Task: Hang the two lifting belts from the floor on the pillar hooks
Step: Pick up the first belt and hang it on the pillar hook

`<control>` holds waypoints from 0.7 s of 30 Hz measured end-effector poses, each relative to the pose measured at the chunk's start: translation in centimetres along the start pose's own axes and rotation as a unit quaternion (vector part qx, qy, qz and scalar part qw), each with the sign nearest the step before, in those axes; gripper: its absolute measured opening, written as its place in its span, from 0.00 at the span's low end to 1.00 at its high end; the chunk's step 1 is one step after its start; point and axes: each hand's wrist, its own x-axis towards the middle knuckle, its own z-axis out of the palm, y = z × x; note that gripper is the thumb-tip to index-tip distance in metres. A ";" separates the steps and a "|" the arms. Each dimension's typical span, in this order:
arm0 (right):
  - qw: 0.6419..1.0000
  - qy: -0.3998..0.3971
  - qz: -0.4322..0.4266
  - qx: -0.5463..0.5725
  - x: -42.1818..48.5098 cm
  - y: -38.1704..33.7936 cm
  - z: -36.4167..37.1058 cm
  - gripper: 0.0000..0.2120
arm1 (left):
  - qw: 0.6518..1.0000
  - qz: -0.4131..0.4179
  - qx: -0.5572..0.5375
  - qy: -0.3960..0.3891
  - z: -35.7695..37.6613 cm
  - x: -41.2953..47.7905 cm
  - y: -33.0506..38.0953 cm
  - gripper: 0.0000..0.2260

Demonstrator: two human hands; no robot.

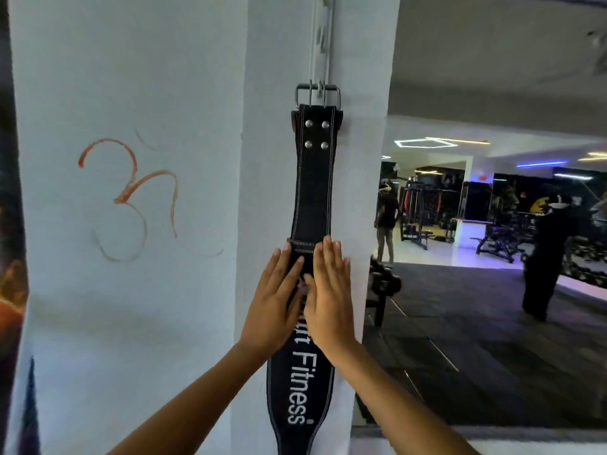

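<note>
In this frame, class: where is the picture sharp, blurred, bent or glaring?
Head view: the belt and both hands are fairly sharp; wide-angle bends the pillar edges; the gym at right is dim and soft, with bright ceiling lights glaring.

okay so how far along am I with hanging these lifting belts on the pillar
Done: one black belt hangs by its metal buckle from a hook on the white pillar. In hand: your left hand and right hand lie flat and open on the belt, apparently steadying it. Left: the second belt isn't in view, so it probably still needs hanging.
</note>
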 end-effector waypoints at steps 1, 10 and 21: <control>1.000 -0.011 0.002 0.004 -1.8 -0.5 0.3 0.25 | 1.000 -0.019 -0.008 -0.002 0.3 -1.6 0.3 0.24; 0.969 -0.192 0.136 0.074 -21.4 -2.4 3.0 0.27 | 0.975 -0.174 0.013 -0.139 3.2 -21.2 0.3 0.21; 0.869 -0.385 0.290 0.113 -44.2 -3.6 5.8 0.30 | 0.860 -0.411 0.011 -0.303 5.2 -43.4 0.3 0.20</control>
